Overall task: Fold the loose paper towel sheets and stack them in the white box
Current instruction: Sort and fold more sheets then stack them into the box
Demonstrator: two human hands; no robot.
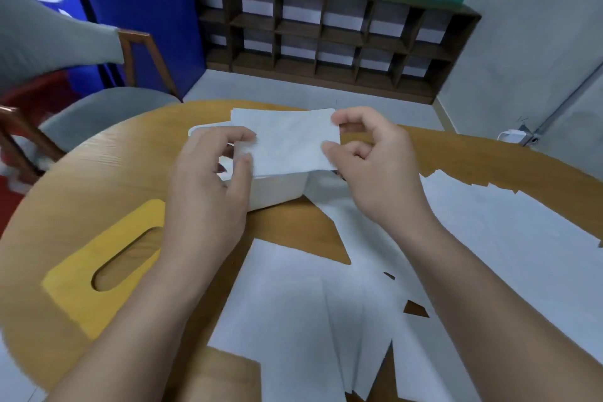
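Observation:
A folded paper towel sheet (288, 142) is held flat just above the white box (277, 189), which stands on the round wooden table. My left hand (212, 173) pinches the sheet's left edge between thumb and fingers. My right hand (368, 157) pinches its right edge the same way. The sheet and my hands hide most of the box's inside. Several loose unfolded paper towel sheets (310, 310) lie spread over the near and right parts of the table.
A yellow wooden lid with an oval slot (107, 264) lies on the table (98, 179) to the left of my left arm. A grey chair (98, 108) stands beyond the table at the left. A dark shelf unit (326, 42) lines the far wall.

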